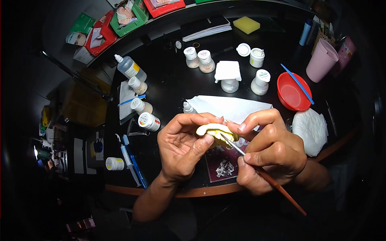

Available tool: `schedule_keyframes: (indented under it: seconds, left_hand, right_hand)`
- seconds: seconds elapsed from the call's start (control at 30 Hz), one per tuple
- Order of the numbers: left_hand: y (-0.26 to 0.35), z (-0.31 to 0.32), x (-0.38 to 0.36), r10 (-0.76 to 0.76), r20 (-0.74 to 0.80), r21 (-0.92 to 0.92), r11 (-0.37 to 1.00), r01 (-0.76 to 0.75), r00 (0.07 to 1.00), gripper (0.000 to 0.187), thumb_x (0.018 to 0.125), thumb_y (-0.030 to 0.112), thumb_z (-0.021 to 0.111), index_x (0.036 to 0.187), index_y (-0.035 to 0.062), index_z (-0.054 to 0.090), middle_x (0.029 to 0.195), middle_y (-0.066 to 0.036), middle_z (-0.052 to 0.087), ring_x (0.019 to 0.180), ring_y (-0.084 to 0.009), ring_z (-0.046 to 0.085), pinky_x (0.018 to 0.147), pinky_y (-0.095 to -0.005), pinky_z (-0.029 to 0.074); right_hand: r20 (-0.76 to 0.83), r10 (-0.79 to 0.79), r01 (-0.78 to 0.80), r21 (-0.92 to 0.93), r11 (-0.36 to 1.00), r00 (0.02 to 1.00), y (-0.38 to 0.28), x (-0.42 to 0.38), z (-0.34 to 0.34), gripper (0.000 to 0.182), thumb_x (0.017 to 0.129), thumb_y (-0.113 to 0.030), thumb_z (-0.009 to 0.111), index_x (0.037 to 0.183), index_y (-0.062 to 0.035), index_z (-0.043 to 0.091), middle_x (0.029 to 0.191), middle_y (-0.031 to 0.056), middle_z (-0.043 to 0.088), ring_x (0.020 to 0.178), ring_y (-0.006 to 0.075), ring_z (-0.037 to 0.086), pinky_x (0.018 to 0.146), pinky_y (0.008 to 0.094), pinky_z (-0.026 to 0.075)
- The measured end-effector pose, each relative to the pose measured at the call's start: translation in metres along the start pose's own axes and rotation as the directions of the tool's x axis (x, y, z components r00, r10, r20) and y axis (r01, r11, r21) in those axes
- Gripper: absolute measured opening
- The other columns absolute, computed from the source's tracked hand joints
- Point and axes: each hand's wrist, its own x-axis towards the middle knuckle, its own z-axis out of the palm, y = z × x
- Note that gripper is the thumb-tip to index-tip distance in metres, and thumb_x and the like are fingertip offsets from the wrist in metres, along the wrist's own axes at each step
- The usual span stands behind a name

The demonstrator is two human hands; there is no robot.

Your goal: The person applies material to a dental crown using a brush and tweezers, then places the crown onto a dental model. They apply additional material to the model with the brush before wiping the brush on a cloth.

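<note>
Between the thumb and fingers of my left hand [181, 140] is a pale yellow dental model [217, 129], with tooth shapes along its lower side. My right hand [273, 152] grips a fine brush [275, 184] with a reddish-brown handle and metal ferrule. Its tip meets the teeth of the model, and right fingertips also come close to the model's right end. Below the hands, a dark red tray [213, 168] bears a small heap of whitish scraps [225, 168]. A white paper sheet [229, 105] lies behind the model.
Several powder bottles [206, 62] and an open white jar [257, 58] stand behind. A red bowl [295, 94] with a blue stick [296, 83] across it is at right, near a white pad [309, 130]. A liquid bottle [130, 68] and a syringe [128, 164] are at left.
</note>
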Motion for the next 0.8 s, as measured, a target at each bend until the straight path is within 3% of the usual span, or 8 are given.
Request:
schedule_keyframes:
  seconds: [0.27, 0.4, 0.5, 0.6, 0.7, 0.8]
  left_hand:
    - [0.000, 0.001, 0.002, -0.017, -0.016, -0.112, 0.994, 0.015, 1.000, 0.028, 0.097, -0.006, 0.063, 0.124, -0.0064, 0.056, 0.120, -0.028, 0.069, 0.117, -0.0343, 0.070, 0.108, -0.0471, 0.055]
    - [0.001, -0.001, 0.001, -0.031, -0.043, -0.171, 0.985, 0.023, 0.999, 0.030, 0.097, -0.006, 0.062, 0.127, -0.0057, 0.057, 0.120, -0.028, 0.069, 0.119, -0.0364, 0.070, 0.109, -0.0496, 0.055]
    - [0.000, -0.001, 0.000, -0.040, -0.044, -0.188, 0.982, 0.031, 0.998, 0.030, 0.097, -0.007, 0.061, 0.127, -0.0062, 0.057, 0.122, -0.027, 0.068, 0.120, -0.0373, 0.069, 0.110, -0.0504, 0.055]
    - [0.001, -0.001, 0.001, -0.019, -0.025, -0.223, 0.975, 0.012, 1.000, 0.030, 0.097, -0.007, 0.060, 0.127, -0.0067, 0.057, 0.124, -0.027, 0.068, 0.121, -0.0373, 0.069, 0.110, -0.0502, 0.055]
    - [0.000, -0.001, 0.001, 0.000, -0.020, -0.212, 0.977, -0.004, 1.000, 0.030, 0.098, -0.008, 0.060, 0.127, -0.0073, 0.057, 0.124, -0.026, 0.068, 0.120, -0.0370, 0.070, 0.110, -0.0491, 0.055]
    - [0.001, 0.000, 0.002, 0.077, -0.025, -0.027, 0.997, -0.078, 0.997, 0.031, 0.097, -0.009, 0.062, 0.128, -0.0094, 0.058, 0.123, -0.025, 0.068, 0.120, -0.0347, 0.070, 0.110, -0.0468, 0.055]
  right_hand:
    - [-0.047, 0.009, -0.012, -0.061, 0.998, 0.999, -0.001, 0.002, -0.002, 0.021, 0.071, 0.007, 0.077, 0.086, -0.0046, 0.067, 0.080, 0.0062, 0.064, 0.095, 0.0301, 0.067, 0.080, 0.0387, 0.058]
    - [-0.026, -0.047, 0.044, -0.133, 0.990, 0.999, 0.013, 0.001, -0.002, 0.029, 0.076, -0.002, 0.087, 0.102, -0.0028, 0.075, 0.086, 0.0068, 0.067, 0.089, 0.0256, 0.064, 0.081, 0.0363, 0.054]
    - [-0.029, -0.031, 0.027, -0.138, 0.990, 0.999, 0.017, 0.001, 0.001, 0.040, 0.075, -0.008, 0.092, 0.111, -0.0003, 0.076, 0.093, 0.0095, 0.068, 0.090, 0.0238, 0.065, 0.079, 0.0339, 0.055]
    - [-0.054, 0.062, -0.066, -0.080, 0.995, 0.997, 0.007, 0.005, 0.006, 0.038, 0.075, -0.005, 0.092, 0.109, 0.0011, 0.075, 0.094, 0.0122, 0.068, 0.089, 0.0245, 0.069, 0.075, 0.0326, 0.058]
    - [-0.008, 0.117, -0.117, -0.079, 0.990, 0.993, 0.004, 0.001, 0.003, 0.037, 0.073, 0.001, 0.090, 0.108, 0.0018, 0.075, 0.096, 0.0148, 0.071, 0.086, 0.0232, 0.074, 0.070, 0.0302, 0.061]
    - [-0.023, 0.035, -0.037, -0.118, 0.992, 0.999, 0.010, 0.002, 0.002, 0.036, 0.072, 0.005, 0.087, 0.107, 0.0017, 0.075, 0.098, 0.0161, 0.073, 0.084, 0.0214, 0.076, 0.067, 0.0290, 0.062]
